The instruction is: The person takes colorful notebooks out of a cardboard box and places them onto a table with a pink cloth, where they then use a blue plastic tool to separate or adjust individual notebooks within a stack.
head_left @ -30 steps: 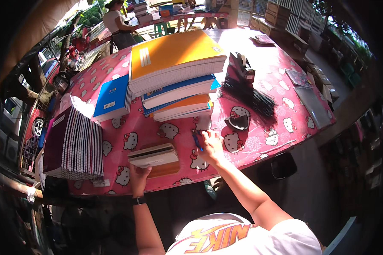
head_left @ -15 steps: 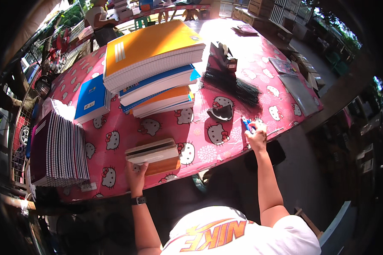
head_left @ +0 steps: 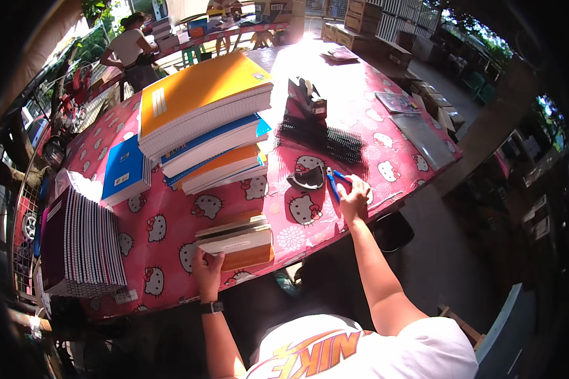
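The right hand point(head_left: 354, 197) has come back inward from the surface's near right edge, where it was half a second ago, and now rests on the pink patterned surface point(head_left: 171, 221) with its fingers closed around the blue-handled pliers point(head_left: 332, 182), just right of a small dark curved piece point(head_left: 308, 179) and in front of the black binding combs point(head_left: 322, 140). The left hand point(head_left: 207, 273) has not moved: it grips the near edge of the small book stack point(head_left: 236, 239), thumb on top, at the surface's front edge. That stack has pale covers above and an orange one at the bottom. Behind it rises the tall pile of notebooks point(head_left: 202, 120), orange cover on top with a small white label near its left corner, blue and orange ones beneath. To its left lies a blue notebook point(head_left: 125, 170) with a white label, and further left a row of spiral-bound pads point(head_left: 85, 243) stands on edge. A black tape dispenser point(head_left: 306, 98) sits behind the combs. Clear plastic sheets point(head_left: 427, 136) lie at the far right. A person point(head_left: 129, 50) stands beyond the surface's far left corner.
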A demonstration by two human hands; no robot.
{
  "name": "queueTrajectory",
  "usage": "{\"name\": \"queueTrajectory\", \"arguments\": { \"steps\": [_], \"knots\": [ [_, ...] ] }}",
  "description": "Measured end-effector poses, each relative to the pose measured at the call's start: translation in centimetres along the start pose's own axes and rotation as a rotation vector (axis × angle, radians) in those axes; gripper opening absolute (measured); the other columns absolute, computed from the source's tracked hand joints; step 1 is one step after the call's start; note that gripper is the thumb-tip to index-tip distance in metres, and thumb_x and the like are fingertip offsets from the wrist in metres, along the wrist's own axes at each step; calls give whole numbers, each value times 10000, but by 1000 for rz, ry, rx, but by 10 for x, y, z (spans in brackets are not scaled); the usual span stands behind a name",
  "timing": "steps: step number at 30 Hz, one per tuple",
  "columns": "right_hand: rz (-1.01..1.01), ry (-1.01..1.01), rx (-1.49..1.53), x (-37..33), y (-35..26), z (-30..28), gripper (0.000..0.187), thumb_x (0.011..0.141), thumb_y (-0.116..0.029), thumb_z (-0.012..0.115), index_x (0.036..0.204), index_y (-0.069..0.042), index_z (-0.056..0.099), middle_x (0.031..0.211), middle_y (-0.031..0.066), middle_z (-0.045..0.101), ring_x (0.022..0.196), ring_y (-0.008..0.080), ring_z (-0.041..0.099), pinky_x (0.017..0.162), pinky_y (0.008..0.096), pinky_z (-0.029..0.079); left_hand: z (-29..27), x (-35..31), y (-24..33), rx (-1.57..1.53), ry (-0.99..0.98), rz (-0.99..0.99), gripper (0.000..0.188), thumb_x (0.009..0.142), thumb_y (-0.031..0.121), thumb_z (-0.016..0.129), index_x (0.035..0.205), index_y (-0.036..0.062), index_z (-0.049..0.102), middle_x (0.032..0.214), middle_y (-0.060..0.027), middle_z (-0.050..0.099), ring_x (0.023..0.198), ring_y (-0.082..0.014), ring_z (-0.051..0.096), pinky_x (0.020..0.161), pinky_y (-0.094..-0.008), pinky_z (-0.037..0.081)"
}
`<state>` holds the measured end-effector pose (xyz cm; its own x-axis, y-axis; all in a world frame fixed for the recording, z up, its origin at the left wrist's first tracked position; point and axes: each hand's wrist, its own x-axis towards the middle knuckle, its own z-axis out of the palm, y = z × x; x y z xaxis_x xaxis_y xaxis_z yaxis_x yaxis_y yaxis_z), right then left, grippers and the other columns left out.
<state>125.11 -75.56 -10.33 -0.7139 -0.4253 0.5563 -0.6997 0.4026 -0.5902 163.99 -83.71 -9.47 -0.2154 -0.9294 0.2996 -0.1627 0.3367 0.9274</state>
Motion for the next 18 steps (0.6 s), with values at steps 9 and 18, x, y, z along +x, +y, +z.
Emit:
{"name": "queueTrajectory", "arguments": {
  "steps": [9, 18],
  "knots": [
    [53, -73, -27, -4, -8, 14, 321, 721, -255, 620, 1007, -113, 595, 1173, 90, 522, 1099, 302, 443, 872, 496, 371, -7, -10, -16, 23, 67, -59, 325, 745, 98, 657, 1032, 0, 540, 964, -57, 589, 859, -156, 520, 784, -286, 391],
    [3, -29, -67, -3, 8, 17, 299, 727, -251, 604, 975, -84, 600, 1110, 95, 562, 1087, 284, 453, 930, 417, 328, -6, -8, -36, -64, -76, -108, 438, 801, 59, 610, 1188, -38, 432, 1143, -138, 529, 1034, -212, 500, 921, -331, 366]
  ]
}}
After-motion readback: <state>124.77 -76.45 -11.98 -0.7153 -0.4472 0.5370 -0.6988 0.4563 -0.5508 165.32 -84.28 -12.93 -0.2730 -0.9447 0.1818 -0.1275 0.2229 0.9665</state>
